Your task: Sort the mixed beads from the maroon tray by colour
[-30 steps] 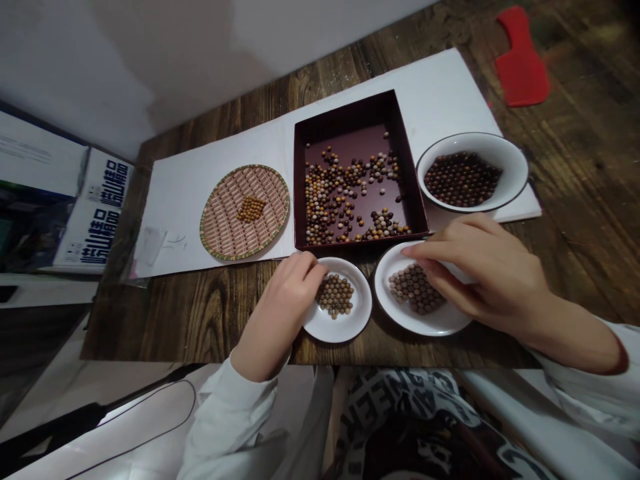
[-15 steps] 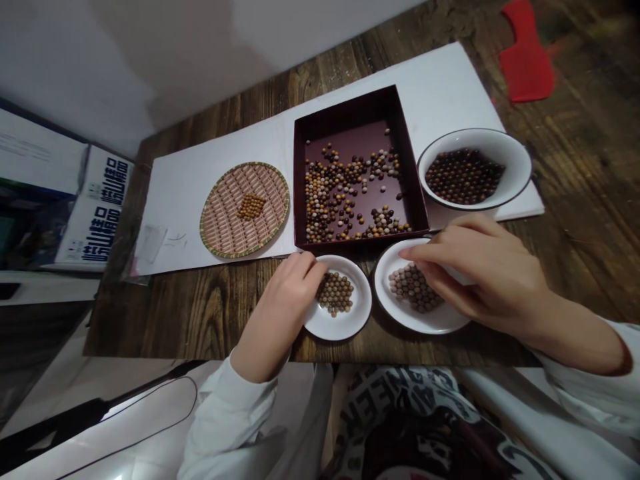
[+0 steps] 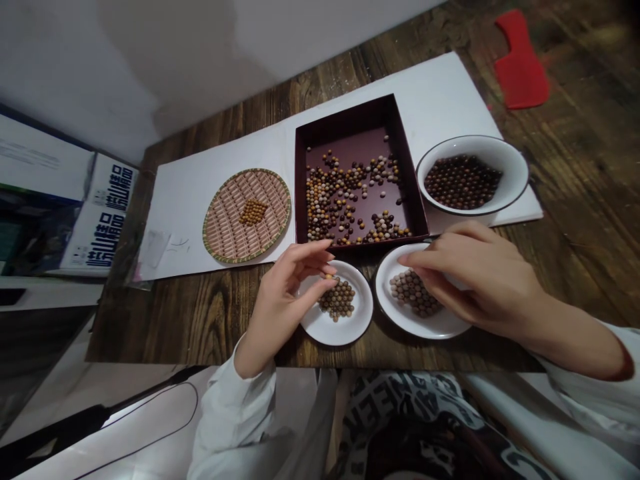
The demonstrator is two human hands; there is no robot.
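My left hand [image 3: 283, 297] is over the small white plate [image 3: 340, 338] of olive-brown beads [image 3: 340, 300]. A yellow bead [image 3: 329, 276] shows between its thumb and a curled finger, while the index finger is stretched out above. Over the larger white dish [image 3: 440, 329], which holds pale pinkish-brown beads [image 3: 413, 292], my right hand [image 3: 483, 280] has its thumb and fingertips pressed together. Whatever is in that pinch is hidden. Just beyond both hands stands the dark maroon box [image 3: 350, 137], with mixed yellow, brown and pale beads inside.
A white bowl [image 3: 517, 175] of dark brown beads [image 3: 463, 180] stands right of the box. On the left, a round woven tray [image 3: 225, 227] carries a cluster of yellow beads [image 3: 253, 212]. A white board [image 3: 175, 180] lies beneath. A red scraper [image 3: 523, 73] lies at the far right.
My left hand has turned and its index finger has lifted away from the thumb; a yellow bead now shows in its fingers. My right hand has hardly moved. The view has shifted slightly.
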